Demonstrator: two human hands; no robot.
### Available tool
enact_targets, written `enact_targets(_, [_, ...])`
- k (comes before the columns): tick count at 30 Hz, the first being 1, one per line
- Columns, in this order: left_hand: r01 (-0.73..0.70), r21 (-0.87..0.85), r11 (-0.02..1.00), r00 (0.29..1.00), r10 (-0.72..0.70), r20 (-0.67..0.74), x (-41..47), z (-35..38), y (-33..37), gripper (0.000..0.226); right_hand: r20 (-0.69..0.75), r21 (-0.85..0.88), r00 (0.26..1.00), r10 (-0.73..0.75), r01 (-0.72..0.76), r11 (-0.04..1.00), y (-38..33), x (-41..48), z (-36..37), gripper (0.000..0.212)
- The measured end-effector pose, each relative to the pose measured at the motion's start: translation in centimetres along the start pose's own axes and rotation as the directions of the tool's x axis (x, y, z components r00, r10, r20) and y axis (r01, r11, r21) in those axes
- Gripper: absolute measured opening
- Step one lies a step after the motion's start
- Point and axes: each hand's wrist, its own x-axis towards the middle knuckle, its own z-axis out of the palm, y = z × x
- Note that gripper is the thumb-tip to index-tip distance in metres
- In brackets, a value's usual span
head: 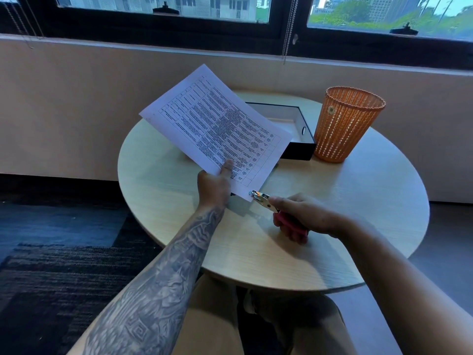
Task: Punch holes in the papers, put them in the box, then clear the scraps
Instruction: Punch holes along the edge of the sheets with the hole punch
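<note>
A printed sheet of paper with a table on it is held tilted above the round table. My left hand pinches its near edge, thumb on top. My right hand grips a red-handled hole punch, whose metal jaws sit on the paper's near corner. Behind the paper lies an open black box with a white inside, partly hidden by the sheet.
An orange mesh waste basket stands to the right of the box. The round light-wood table stands near a beige wall under windows. Dark carpet covers the floor on the left. My knees are under the table's near edge.
</note>
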Motion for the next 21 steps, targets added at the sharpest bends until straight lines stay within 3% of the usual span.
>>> enact_targets(10, [-0.015,0.009,1.000,1.000,0.015,0.009,-0.1,0.0,0.0,0.011,-0.001,-0.033,1.000,0.009,-0.009,0.999,0.4,0.4,-0.2,0.060])
enact_targets(21, [-0.096,0.104,0.990,0.995,0.098,-0.014,-0.4,0.2,-0.5,0.012,-0.026,-0.195,0.998,0.059,-0.063,0.979,-0.2,1.3,-0.5,0.064])
